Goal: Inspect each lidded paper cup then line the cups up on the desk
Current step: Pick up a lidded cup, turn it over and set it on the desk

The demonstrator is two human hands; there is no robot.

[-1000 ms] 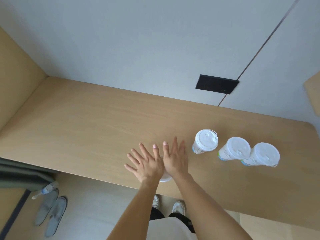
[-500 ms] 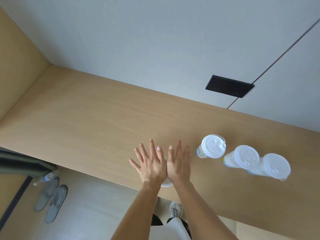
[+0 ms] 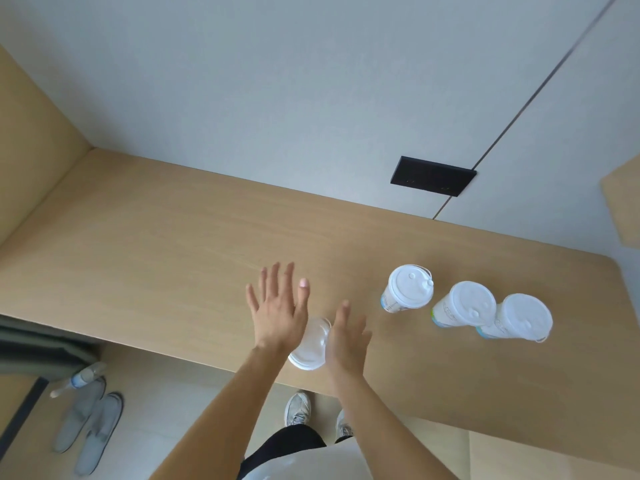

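Note:
Three white-lidded paper cups stand in a row on the wooden desk [image 3: 156, 244]: one [image 3: 408, 287], a second [image 3: 464, 304] and a third [image 3: 519, 317] at the right. A fourth lidded cup [image 3: 310, 344] sits near the desk's front edge, between my two hands, its lid showing. My left hand [image 3: 278, 304] is flat with fingers spread, just left of it. My right hand [image 3: 348, 336] is to its right, fingers apart. Neither hand grips the cup.
A black socket plate [image 3: 433, 176] sits on the grey wall behind the desk. Below the desk's front edge lie grey slippers [image 3: 90, 431], a water bottle [image 3: 78, 377] and my own shoes [image 3: 298, 407]. Wooden panels flank the desk.
My hands were pressed side by side over the fourth cup; they have now parted, exposing its lid. The view has shifted slightly.

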